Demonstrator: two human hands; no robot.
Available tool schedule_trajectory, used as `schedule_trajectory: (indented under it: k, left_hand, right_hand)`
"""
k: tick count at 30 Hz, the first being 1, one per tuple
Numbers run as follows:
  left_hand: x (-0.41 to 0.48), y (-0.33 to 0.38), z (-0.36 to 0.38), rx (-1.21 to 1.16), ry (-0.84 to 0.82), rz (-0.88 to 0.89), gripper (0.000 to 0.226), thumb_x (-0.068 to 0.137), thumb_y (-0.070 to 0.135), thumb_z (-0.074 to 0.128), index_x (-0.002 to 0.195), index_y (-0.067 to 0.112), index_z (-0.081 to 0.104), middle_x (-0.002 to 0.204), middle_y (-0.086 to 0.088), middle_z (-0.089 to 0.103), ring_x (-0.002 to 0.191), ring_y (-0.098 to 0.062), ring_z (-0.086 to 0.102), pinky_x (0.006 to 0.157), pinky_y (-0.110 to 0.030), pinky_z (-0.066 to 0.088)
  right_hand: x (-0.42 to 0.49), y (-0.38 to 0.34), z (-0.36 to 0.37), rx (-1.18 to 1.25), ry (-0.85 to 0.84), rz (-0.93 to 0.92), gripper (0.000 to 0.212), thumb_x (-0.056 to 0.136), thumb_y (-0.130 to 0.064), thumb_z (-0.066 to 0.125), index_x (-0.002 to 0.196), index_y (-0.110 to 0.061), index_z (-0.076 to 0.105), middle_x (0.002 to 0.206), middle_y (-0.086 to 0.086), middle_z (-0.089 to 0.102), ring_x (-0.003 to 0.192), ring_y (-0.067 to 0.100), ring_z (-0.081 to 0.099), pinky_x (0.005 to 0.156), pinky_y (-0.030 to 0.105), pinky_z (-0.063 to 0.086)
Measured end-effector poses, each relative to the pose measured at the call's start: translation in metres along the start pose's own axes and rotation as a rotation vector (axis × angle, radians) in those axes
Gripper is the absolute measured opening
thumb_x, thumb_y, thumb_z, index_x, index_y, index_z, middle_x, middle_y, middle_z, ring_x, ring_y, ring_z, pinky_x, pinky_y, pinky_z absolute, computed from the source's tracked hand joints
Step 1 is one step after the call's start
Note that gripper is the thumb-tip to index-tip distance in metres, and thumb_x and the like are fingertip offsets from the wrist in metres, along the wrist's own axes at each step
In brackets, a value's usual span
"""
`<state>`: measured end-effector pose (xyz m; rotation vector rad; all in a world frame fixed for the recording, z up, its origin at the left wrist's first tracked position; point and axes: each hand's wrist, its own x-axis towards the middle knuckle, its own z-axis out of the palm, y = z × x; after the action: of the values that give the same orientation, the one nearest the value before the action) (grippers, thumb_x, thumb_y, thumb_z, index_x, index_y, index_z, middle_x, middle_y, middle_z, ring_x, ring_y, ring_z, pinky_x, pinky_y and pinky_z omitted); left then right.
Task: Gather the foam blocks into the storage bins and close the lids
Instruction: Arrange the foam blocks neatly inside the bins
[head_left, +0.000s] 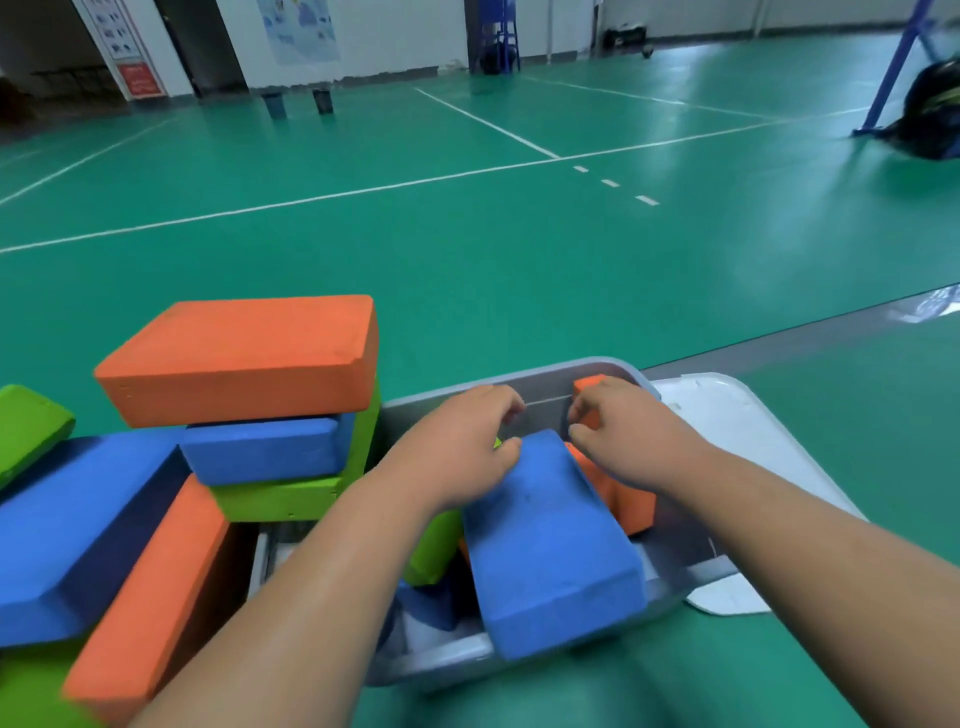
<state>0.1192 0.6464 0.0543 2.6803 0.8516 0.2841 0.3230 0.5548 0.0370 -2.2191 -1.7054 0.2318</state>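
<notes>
A grey storage bin (550, 382) stands on the green floor in front of me with orange (623, 499), green and blue foam blocks inside. A blue foam block (550, 545) lies tilted on top, and its near end overhangs the bin's near rim. My left hand (462, 441) and my right hand (618, 426) flank its far end, thumbs at the two far corners and fingers curled over the end. On the left, a heap of orange (239, 358), blue (260, 449) and green blocks (275, 499) hides most of a second bin (260, 561).
A white lid (737, 421) lies flat on the floor to the right of the grey bin. Open green court floor with white lines stretches ahead. A blue metal frame (893, 67) and a black bag (930, 114) stand far right.
</notes>
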Motion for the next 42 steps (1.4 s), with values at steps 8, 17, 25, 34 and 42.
schedule_trajectory:
  k: [8, 17, 25, 34, 42]
  left_hand:
    - [-0.003, 0.016, 0.029, 0.043, -0.429, -0.124, 0.082, 0.088, 0.067, 0.066, 0.152, 0.022, 0.041, 0.146, 0.001, 0.044, 0.135, -0.020, 0.044, 0.112, -0.036, 0.039]
    - [-0.013, 0.030, 0.031, 0.105, -0.674, -0.181, 0.139, 0.066, 0.091, 0.065, 0.166, 0.021, -0.001, 0.173, 0.002, -0.009, 0.159, -0.013, -0.004, 0.129, -0.042, 0.008]
    - [-0.023, 0.024, 0.033, -0.024, -0.615, -0.129, 0.135, 0.060, 0.079, 0.082, 0.163, 0.043, 0.002, 0.171, 0.009, -0.019, 0.159, -0.013, -0.004, 0.129, -0.040, 0.013]
    - [-0.021, -0.020, 0.021, 0.078, -0.423, -0.126, 0.086, 0.082, 0.025, 0.074, 0.158, 0.035, 0.034, 0.173, 0.002, -0.002, 0.159, -0.015, 0.009, 0.125, -0.035, 0.023]
    - [-0.016, 0.005, 0.043, 0.035, -0.515, -0.468, 0.134, 0.060, 0.089, 0.071, 0.157, 0.011, 0.024, 0.158, -0.007, 0.029, 0.129, -0.027, 0.048, 0.103, -0.038, 0.044]
  right_hand:
    - [-0.011, 0.020, 0.000, 0.003, -0.192, 0.118, 0.016, 0.093, -0.029, 0.059, 0.100, -0.025, 0.073, 0.099, -0.002, 0.073, 0.099, 0.019, 0.064, 0.086, 0.034, 0.053]
    - [-0.020, 0.018, 0.018, 0.077, -0.365, 0.131, 0.054, 0.106, -0.052, 0.042, 0.089, -0.012, 0.073, 0.090, 0.006, 0.075, 0.088, 0.024, 0.066, 0.076, 0.034, 0.049]
    - [-0.024, 0.003, 0.016, 0.154, -0.456, 0.196, 0.059, 0.098, -0.069, 0.046, 0.110, -0.013, 0.062, 0.091, 0.007, 0.075, 0.074, 0.022, 0.074, 0.070, 0.038, 0.060]
    - [-0.022, 0.006, 0.015, 0.520, -0.361, 0.380, 0.025, 0.096, -0.029, 0.063, 0.111, -0.016, 0.048, 0.110, 0.015, 0.071, 0.080, 0.031, 0.077, 0.069, 0.048, 0.065]
    - [-0.019, -0.004, 0.017, 0.205, -0.339, 0.194, 0.026, 0.093, -0.015, 0.059, 0.118, -0.017, 0.060, 0.101, 0.007, 0.072, 0.084, 0.030, 0.074, 0.060, 0.028, 0.052]
